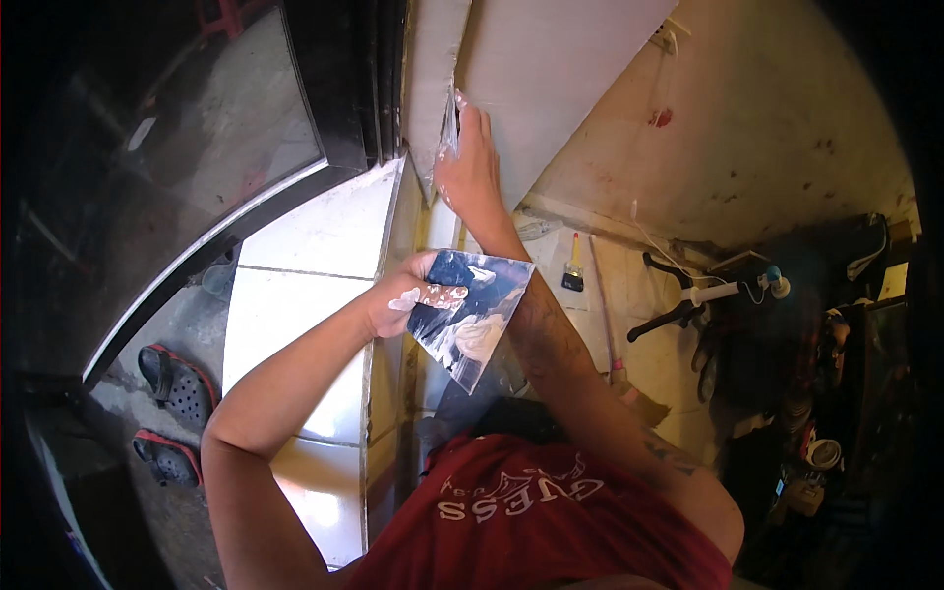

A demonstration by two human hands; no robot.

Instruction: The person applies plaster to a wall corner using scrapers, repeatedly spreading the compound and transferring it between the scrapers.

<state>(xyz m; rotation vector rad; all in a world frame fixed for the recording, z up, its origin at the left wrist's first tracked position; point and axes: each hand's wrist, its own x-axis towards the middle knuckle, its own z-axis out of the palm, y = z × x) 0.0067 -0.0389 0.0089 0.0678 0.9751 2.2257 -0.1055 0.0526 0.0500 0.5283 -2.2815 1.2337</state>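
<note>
The left grip is clamped on a flat, shiny plate with a dark, mirror-like face. It takes the plate by its left edge: the thumb lies flat across the upper left part of the face, and the other fingers are mostly hidden beneath. Most of the plate reaches out to the right of this grip, one corner pointing down toward the red shirt. A mound of white paste sits on the lower right part of the plate, apart from the thumb, and a smaller smear lies near the top edge. White spots cover the thumb, with a thicker patch near its base.

The right grip is farther up, closed on a thin metal blade. The blade lies along the left side of the fingers, by the upright edge of the pale wall; whether it touches the wall I cannot tell. There is white on these fingers too. The right forearm passes behind the plate's right corner in this view.

To the left of the plate is a ledge of white tiles, with a pair of dark clogs on the floor beyond it. To the right lie a yellow-handled paintbrush and a broom.
</note>
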